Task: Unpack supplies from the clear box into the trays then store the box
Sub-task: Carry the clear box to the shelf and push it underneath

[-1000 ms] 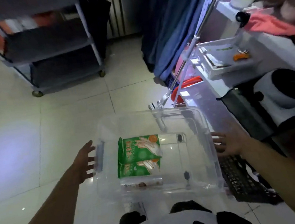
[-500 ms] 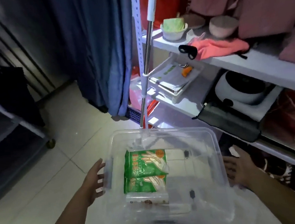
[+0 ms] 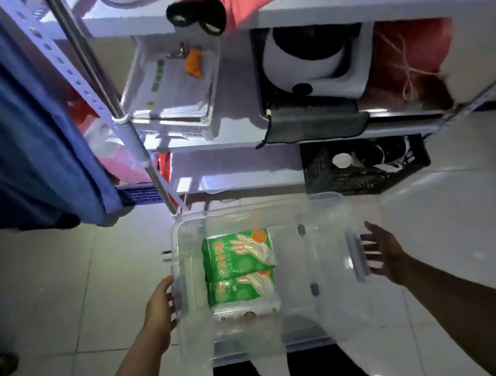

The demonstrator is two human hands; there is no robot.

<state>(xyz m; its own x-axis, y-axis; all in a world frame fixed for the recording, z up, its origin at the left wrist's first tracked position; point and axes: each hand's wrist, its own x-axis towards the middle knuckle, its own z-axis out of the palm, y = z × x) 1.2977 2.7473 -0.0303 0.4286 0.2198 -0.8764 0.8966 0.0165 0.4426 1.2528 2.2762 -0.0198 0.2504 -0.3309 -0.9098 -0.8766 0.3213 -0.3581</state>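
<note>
Left hand point(image 3: 158, 309): flat against the left end of the clear box point(image 3: 337, 273), fingers straight; right hand point(image 3: 382, 254): fingers spread and straight at the box's right-end handle point(image 3: 358, 257), whether touching it cannot be told. Box: held over the tiled floor point(image 3: 51, 287) in front of the shelf point(image 3: 235, 139). Inside box, left half: two green packs point(image 3: 238, 266) and a white pack point(image 3: 246, 308) below them; trays point(image 3: 172, 103) on the shelf, beyond the box.
</note>
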